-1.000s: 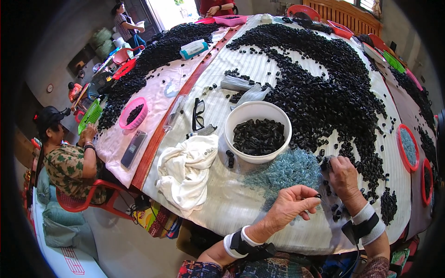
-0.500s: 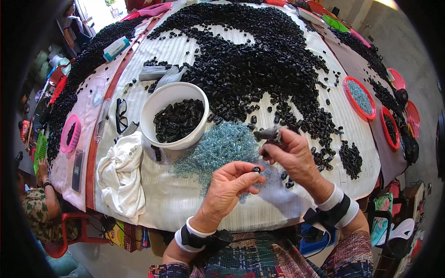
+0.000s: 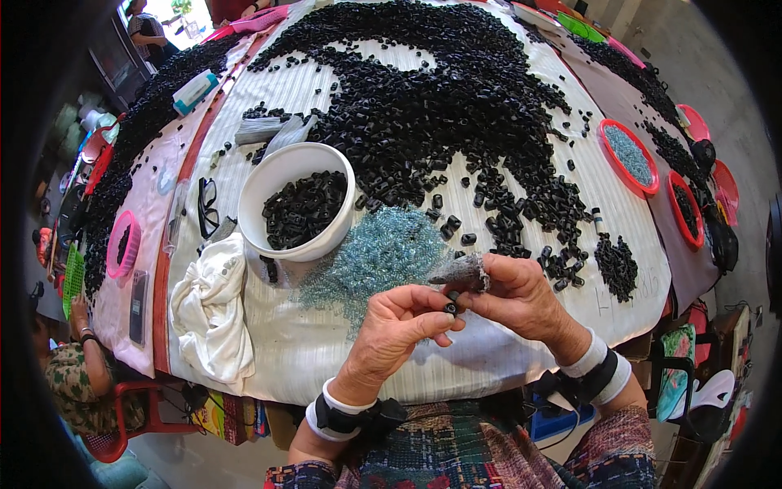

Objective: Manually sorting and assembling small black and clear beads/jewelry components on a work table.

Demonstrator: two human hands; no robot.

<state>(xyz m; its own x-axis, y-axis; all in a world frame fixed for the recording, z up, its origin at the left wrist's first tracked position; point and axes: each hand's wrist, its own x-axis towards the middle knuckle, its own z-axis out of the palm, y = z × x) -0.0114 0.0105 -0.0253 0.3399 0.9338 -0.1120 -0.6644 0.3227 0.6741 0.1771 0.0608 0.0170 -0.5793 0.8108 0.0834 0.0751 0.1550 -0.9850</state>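
Note:
My left hand [image 3: 389,330] pinches a small black cylindrical piece [image 3: 450,308] with a hole in its end, between thumb and fingers. My right hand [image 3: 531,300] is closed around a tapered grey fibrous bundle [image 3: 463,272], whose narrow end points left. The right thumb and fingertip meet at the black piece; whether they also hold some tiny part there I cannot tell. Just beyond my hands lies a heap of small clear-bluish pieces [image 3: 379,248]. A white bowl [image 3: 254,213] with similar black pieces inside stands to its left.
A wide spread of loose black pieces [image 3: 440,106] covers the table's far middle. Left are a white cloth [image 3: 213,314], eyeglasses [image 3: 208,208] and pale grey bundles [image 3: 265,129]. Red baskets [image 3: 604,151] stand right. A co-worker's hand [image 3: 80,314] is at the left edge.
My right hand has moved down and left to the black piece in my left hand, and the grey bundle came with it. My left hand has hardly moved. The view has shifted slightly.

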